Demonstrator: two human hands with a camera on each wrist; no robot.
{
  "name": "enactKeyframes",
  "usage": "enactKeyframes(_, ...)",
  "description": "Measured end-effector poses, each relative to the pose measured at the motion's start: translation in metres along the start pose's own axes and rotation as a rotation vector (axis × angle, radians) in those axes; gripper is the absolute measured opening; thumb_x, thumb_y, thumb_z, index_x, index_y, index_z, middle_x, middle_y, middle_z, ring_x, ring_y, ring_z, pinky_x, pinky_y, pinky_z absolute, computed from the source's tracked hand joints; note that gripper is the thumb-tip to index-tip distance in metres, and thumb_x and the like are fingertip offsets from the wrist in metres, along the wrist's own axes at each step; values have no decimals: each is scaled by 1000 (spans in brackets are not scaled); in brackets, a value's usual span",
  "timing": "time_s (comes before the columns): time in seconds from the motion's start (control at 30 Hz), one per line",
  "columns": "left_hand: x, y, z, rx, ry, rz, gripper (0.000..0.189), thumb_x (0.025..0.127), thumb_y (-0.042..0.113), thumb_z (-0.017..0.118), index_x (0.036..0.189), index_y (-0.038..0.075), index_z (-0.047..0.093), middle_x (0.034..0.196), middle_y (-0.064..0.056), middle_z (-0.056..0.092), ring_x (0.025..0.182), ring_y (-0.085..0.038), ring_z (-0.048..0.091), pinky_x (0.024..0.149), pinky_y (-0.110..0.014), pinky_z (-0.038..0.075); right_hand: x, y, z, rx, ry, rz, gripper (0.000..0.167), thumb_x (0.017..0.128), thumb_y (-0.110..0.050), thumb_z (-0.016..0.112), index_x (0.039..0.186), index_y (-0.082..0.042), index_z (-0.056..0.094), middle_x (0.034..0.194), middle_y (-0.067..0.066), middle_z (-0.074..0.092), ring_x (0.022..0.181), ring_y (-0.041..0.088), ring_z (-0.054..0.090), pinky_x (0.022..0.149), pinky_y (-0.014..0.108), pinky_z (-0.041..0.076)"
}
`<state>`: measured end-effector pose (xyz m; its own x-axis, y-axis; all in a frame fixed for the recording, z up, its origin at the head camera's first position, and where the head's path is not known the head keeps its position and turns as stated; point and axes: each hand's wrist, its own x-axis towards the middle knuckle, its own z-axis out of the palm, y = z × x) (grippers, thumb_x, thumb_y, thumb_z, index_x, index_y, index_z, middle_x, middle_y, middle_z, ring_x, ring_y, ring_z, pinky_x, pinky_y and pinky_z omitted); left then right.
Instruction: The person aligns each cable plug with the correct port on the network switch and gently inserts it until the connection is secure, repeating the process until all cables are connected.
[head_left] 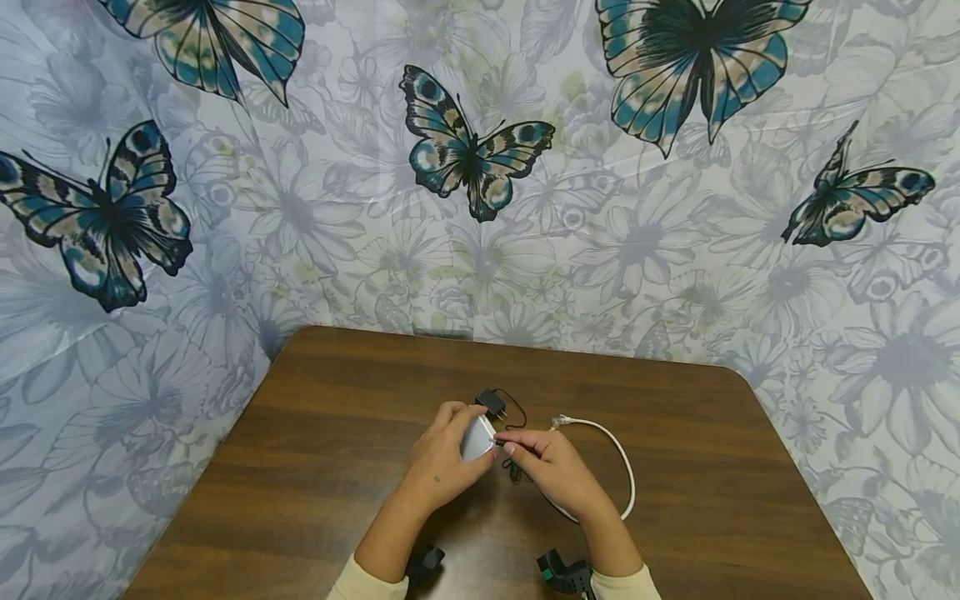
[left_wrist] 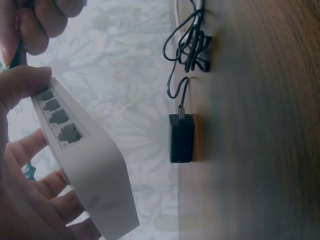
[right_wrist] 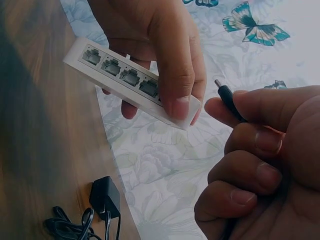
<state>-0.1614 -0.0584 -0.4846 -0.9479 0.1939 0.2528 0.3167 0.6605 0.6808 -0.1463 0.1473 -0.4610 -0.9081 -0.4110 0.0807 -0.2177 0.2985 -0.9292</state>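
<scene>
A white network switch (head_left: 477, 437) with a row of grey Ethernet ports is held up off the table by my left hand (head_left: 442, 458). In the right wrist view, that hand's thumb presses the port side of the switch (right_wrist: 117, 87) near one end, covering part of it. My right hand (head_left: 558, 471) pinches a black barrel power plug (right_wrist: 226, 96) between thumb and index finger, the other fingers curled in. The plug's metal tip points toward the switch with a gap between them in the right wrist view. In the left wrist view, several ports face up beside the thumb.
A black power adapter (head_left: 491, 403) lies on the brown wooden table (head_left: 337, 433) beyond my hands, its thin black cord (left_wrist: 192, 55) bundled nearby. To the right curves a white Ethernet cable (head_left: 628, 467). Butterfly-patterned cloth (head_left: 480, 275) hangs behind the table.
</scene>
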Motion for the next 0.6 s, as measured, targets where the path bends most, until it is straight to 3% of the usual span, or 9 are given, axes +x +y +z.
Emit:
enactKeyframes(0.1, 0, 0, 0, 1, -6, 3, 61, 77, 38, 81, 133, 28, 60, 128, -1, 53, 93, -21, 60, 67, -34, 52, 0, 0, 1, 11, -14, 3, 32, 103, -25, 56, 127, -8, 69, 127, 9, 67, 112, 32, 64, 84, 24, 52)
enactKeyframes(0.33, 0, 0, 1, 12, -14, 9, 55, 78, 39, 80, 130, 33, 62, 130, -1, 52, 96, -23, 61, 68, -35, 53, 0, 2, 1, -7, -11, 12, 32, 103, -26, 56, 127, -10, 69, 124, 6, 69, 96, 15, 63, 78, 27, 53)
enactKeyframes(0.6, 0, -2, 3, -4, -9, 24, 54, 79, 40, 80, 129, 28, 65, 129, -2, 53, 97, -24, 61, 69, -36, 52, 1, 2, 1, -31, 2, 33, 30, 102, -26, 57, 126, -12, 70, 115, 6, 71, 81, 14, 59, 68, 23, 48)
